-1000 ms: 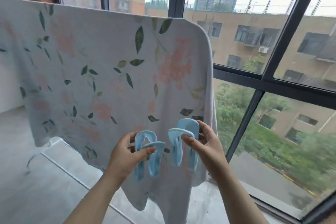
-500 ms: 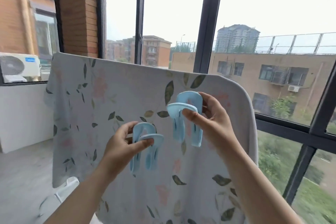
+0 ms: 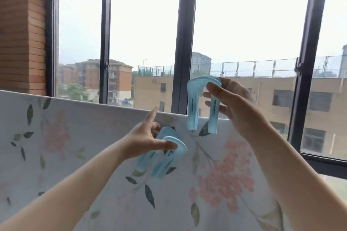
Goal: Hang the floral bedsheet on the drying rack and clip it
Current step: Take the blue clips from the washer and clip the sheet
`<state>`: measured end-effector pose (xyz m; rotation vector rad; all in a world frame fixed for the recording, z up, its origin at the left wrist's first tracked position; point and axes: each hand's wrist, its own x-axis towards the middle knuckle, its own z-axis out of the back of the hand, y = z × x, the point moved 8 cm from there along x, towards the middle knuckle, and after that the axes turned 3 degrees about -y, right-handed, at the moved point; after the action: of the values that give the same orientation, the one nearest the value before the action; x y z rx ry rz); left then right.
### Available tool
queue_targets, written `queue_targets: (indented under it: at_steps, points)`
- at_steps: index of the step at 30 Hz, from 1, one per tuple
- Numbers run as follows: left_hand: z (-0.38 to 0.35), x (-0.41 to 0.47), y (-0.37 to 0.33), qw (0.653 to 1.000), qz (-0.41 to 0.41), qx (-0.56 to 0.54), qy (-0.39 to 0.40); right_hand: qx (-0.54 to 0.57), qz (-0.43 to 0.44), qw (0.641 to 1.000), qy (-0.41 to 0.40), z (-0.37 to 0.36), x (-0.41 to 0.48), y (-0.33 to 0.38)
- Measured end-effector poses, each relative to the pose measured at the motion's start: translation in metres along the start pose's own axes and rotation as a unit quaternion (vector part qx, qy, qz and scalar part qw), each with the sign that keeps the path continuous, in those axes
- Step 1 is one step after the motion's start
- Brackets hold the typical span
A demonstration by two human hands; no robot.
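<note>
Blue clip [image 3: 193, 110], right grip [image 3: 238, 108] — at bedsheet [image 3: 84, 146] top edge

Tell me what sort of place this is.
Probably an enclosed upper-floor balcony used for drying laundry: dark-framed windows overlook neighbouring buildings, a brick wall stands left, and a floral bedsheet hangs across.

Arms up — left hand [image 3: 144, 142] lower, pinching blue clip [image 3: 163, 165]; right hand [image 3: 236, 107] higher w/ second clip [image 3: 192, 110].

Brick wall [image 3: 22, 43], dark window frame [image 3: 185, 43]
</note>
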<state>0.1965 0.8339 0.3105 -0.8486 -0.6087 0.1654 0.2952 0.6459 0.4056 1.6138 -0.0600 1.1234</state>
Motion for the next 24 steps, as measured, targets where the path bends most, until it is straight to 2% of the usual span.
queue_targets:
  at_steps: [5,13,24]
  points:
    - [-0.009,0.027,0.005,0.999,0.0,-0.017,0.048,0.016,-0.024,1.0,-0.007,0.003,0.018,-0.01]
    - [-0.006,0.034,0.012,0.999,-0.022,-0.031,0.024,0.067,0.001,0.997,-0.034,0.003,0.043,-0.001]
    - [-0.007,0.034,0.014,0.997,-0.025,-0.075,0.019,-0.007,0.016,0.999,-0.037,-0.006,0.053,-0.02]
